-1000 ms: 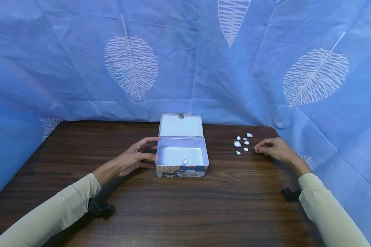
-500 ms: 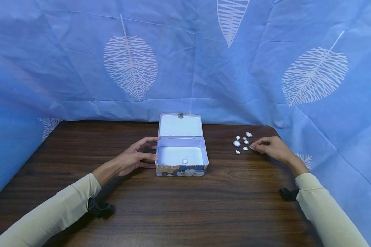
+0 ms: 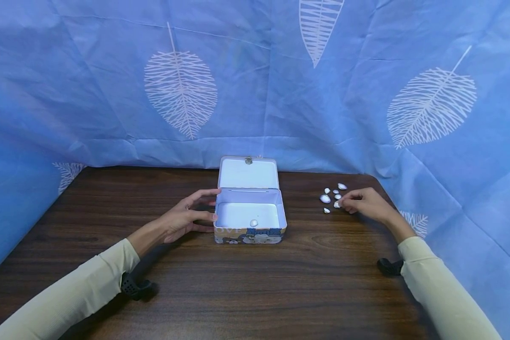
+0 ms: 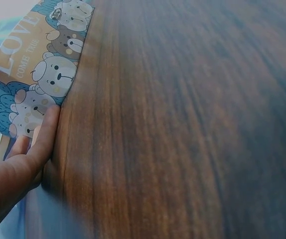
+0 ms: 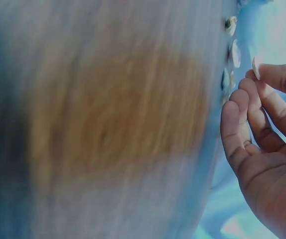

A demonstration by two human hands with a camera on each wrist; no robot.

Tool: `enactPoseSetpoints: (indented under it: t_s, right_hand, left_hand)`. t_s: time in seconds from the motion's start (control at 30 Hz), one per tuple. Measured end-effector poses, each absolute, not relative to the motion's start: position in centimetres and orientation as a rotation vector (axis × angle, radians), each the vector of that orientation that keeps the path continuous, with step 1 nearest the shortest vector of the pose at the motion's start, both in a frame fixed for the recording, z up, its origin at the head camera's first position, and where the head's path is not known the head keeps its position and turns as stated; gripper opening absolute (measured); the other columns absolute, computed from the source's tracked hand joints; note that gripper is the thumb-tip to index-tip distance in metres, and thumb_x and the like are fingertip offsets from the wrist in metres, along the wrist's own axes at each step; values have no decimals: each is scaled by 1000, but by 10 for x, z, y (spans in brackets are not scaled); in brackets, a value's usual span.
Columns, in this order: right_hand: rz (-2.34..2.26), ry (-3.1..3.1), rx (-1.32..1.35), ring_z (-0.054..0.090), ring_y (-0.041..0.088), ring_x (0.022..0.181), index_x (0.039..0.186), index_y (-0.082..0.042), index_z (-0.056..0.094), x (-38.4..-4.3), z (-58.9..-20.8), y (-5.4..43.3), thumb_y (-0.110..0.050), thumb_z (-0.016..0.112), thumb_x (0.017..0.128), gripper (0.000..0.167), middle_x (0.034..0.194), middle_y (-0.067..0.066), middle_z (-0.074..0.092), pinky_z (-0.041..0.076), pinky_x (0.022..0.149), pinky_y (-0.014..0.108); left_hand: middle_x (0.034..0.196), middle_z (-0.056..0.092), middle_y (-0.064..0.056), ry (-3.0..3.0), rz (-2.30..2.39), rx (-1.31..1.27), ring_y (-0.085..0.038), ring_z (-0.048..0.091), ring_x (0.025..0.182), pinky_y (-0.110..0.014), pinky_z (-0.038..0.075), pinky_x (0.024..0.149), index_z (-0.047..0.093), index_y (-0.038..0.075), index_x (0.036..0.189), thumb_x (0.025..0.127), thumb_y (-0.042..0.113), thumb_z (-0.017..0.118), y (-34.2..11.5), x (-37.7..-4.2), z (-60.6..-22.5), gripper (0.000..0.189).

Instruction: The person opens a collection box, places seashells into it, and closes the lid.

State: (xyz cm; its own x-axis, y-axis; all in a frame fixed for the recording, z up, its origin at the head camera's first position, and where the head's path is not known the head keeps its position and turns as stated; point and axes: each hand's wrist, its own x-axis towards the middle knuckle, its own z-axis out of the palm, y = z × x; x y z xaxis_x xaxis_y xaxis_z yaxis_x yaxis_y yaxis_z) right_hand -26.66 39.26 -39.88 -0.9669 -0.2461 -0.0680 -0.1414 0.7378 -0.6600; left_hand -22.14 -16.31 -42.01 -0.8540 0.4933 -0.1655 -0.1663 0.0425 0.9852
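Observation:
A tin box (image 3: 250, 235) with cartoon bears on its side stands on the table, lid raised, a small white seashell (image 3: 254, 223) inside near the front. At the box's left side, my left hand (image 3: 182, 218) rests with spread fingers. In the left wrist view, one finger (image 4: 47, 130) lies along the printed wall. Over on the right, my right hand (image 3: 367, 204) pinches a thin seashell (image 5: 256, 68) between thumb and fingertip. Its fingertips are right at the edge of a loose group of several shells, including a larger one (image 3: 325, 199).
The dark wooden table (image 3: 255, 288) ends at the back against a blue curtain (image 3: 255, 94) with white leaf prints. The upright lid (image 3: 248, 174) stands behind the box. A shell (image 3: 326, 210) lies nearest the front of the group, another (image 3: 342, 186) farthest back.
My right hand has moved left with the pinched seashell, from beside the shell group to its right edge. The left hand and the box have stayed put.

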Motion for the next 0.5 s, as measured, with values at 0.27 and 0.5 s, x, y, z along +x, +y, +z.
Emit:
enactPoseSetpoints:
  t_s: [0.27,0.5]
  right_hand:
    - [-1008,2786,-326,78,20,100,125,0,84,-269,-387,376,-28,71,113,32,122,18,82,69,90,40]
    - [-1040,2768,-349,82,27,105,123,2,84,-271,-379,356,-24,68,114,32,138,26,78,70,94,46]
  left_hand:
    - [178,28,-23,1871,1855,326,-54,43,160,-60,62,115,36,24,177,105,13,78,-162,-222,-420,84]
    - [179,27,-22,1870,1854,320,-54,44,160,-59,62,115,36,24,177,106,11,76,-161,-222,-421,82]
